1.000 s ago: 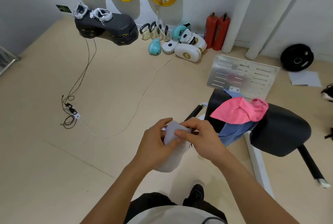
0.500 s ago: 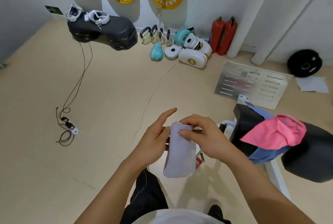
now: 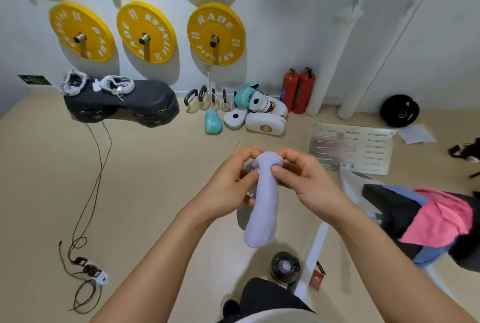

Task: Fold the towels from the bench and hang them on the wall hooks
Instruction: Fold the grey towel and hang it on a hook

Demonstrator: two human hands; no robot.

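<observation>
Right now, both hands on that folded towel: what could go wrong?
The folded pale lilac towel is pinched only at its top by the left hand and right hand; the hanging part could unfold. The pink towel and blue towel drape over the black bench edge and might slide off.

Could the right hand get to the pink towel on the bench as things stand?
Probably not yet: the right hand and left hand both pinch the top of the lavender towel. The pink towel lies uncovered on the bench, with nothing between.
</observation>
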